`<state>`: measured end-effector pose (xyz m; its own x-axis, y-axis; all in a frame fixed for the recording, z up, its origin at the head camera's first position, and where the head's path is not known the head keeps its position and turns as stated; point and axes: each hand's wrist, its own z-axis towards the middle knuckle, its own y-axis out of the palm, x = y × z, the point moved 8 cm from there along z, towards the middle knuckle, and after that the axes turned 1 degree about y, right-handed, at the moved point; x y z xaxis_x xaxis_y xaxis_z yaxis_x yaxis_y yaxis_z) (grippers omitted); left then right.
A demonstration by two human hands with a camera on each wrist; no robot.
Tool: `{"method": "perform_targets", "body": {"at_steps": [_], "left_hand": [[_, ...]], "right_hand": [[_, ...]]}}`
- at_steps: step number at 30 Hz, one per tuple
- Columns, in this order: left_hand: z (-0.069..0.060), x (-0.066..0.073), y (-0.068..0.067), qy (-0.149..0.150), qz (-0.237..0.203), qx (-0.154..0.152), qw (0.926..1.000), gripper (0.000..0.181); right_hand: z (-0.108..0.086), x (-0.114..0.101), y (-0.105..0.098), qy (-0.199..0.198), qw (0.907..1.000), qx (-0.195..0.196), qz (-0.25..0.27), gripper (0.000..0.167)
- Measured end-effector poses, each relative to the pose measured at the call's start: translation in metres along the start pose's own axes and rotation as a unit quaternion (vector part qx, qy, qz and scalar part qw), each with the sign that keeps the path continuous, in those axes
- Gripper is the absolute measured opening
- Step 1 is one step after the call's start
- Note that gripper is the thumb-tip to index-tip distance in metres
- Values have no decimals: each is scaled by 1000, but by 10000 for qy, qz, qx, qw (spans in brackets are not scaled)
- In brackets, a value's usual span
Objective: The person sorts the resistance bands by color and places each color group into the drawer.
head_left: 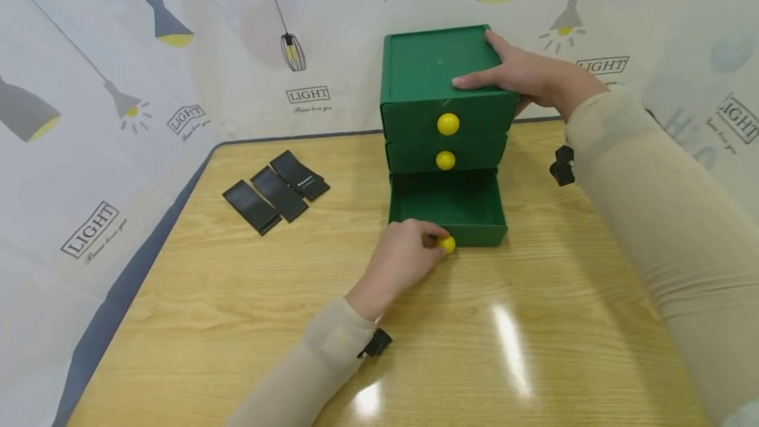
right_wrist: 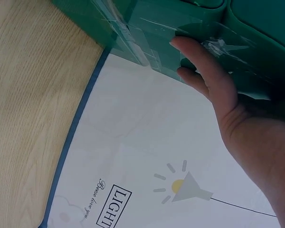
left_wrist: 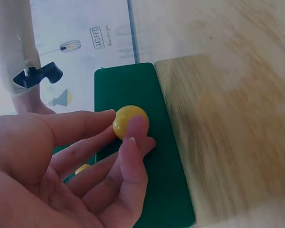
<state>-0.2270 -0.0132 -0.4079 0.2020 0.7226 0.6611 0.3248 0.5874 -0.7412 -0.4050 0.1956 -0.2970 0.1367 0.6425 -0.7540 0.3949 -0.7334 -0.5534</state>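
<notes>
A green drawer cabinet (head_left: 441, 61) stands at the back of the table, its lowest drawer (head_left: 474, 236) pulled out and bare inside. My left hand (head_left: 406, 252) pinches that drawer's round yellow knob (left_wrist: 126, 116) between thumb and fingers. Above it, the middle knob (head_left: 445, 160) and top knob (head_left: 448, 124) sit on drawers that are pushed in. Across the cabinet's upper right edge rests my right hand (head_left: 528, 74), fingers spread, with the thumb on top. In the right wrist view, its other fingers (right_wrist: 202, 59) press against the side, where clear tape shows.
Several flat black packets (head_left: 279, 193) lie to the left of the cabinet. A cloth backdrop (head_left: 237, 38) printed with lamps rises behind and beside the wooden table (head_left: 284, 308). Dark wrist-worn devices (head_left: 376, 342) are on both sleeves.
</notes>
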Motion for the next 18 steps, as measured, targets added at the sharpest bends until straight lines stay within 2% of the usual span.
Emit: {"method": "perform_targets", "body": {"at_steps": [7, 18], "left_hand": [[-3, 6, 5, 47, 109, -364, 9993, 15], [-7, 6, 0, -48, 224, -650, 9976, 18]], "right_hand": [[0, 4, -1, 15, 9999, 2, 113, 122], [1, 1, -1, 10, 10000, 14, 54, 121]]}}
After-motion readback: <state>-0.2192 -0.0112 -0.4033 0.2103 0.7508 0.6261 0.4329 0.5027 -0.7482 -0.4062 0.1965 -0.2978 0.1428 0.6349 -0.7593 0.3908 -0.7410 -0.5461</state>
